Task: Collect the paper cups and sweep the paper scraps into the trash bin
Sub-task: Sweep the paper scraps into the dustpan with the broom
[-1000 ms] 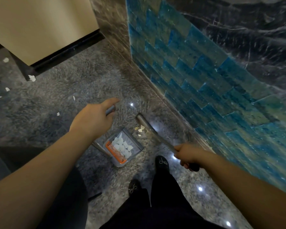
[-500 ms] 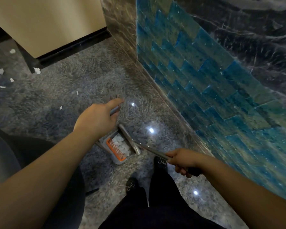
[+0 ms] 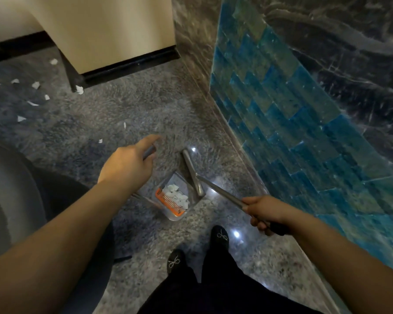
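Here, torn white paper scraps (image 3: 176, 196), light and likely to flutter, lie in a grey dustpan with an orange comb (image 3: 169, 200) on the speckled stone floor (image 3: 145, 109), the left hand (image 3: 127, 164) gripping its upright handle and the right hand (image 3: 262, 211) clenched round a metal-handled broom (image 3: 192, 171), best moved gently.

both hands (image 3: 127, 166) (image 3: 264, 213) in closed grip
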Action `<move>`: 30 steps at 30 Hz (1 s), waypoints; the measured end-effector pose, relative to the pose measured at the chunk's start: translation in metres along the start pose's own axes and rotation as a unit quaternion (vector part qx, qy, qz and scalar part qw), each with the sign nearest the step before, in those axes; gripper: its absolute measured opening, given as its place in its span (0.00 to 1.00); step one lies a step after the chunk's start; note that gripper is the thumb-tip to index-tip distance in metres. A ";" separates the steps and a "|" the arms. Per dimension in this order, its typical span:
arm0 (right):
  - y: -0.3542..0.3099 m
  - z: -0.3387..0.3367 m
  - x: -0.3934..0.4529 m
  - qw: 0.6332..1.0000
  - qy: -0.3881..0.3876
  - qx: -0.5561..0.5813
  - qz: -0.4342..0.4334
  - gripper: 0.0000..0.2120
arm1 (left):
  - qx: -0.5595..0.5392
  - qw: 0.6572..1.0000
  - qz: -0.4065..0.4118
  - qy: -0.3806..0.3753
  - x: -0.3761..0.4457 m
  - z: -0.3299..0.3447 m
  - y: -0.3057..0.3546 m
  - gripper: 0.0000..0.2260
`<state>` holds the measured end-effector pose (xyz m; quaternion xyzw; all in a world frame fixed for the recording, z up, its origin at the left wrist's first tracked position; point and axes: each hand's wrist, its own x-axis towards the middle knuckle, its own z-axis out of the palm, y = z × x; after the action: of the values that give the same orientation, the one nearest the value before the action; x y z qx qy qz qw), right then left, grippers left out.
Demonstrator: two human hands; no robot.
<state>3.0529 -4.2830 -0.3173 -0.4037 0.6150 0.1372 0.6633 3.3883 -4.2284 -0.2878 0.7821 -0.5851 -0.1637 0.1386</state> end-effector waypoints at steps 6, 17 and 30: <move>-0.053 -0.031 0.019 0.996 -0.016 -0.063 -0.052 0.14 | -0.014 0.993 -0.091 0.067 0.020 -0.024 0.009 0.21; -0.181 -0.023 0.059 0.983 -0.055 -0.142 -0.100 0.15 | -0.014 0.964 -0.213 0.159 0.044 -0.071 -0.037 0.19; -0.369 0.044 0.124 0.967 -0.073 -0.229 -0.090 0.20 | -0.023 0.953 -0.261 0.156 0.119 -0.121 -0.157 0.20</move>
<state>3.3598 -4.5255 -0.3002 -0.5870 0.4788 0.2431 0.6059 3.6063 -4.2961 -0.2536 0.9196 -0.3281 -0.0840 0.1989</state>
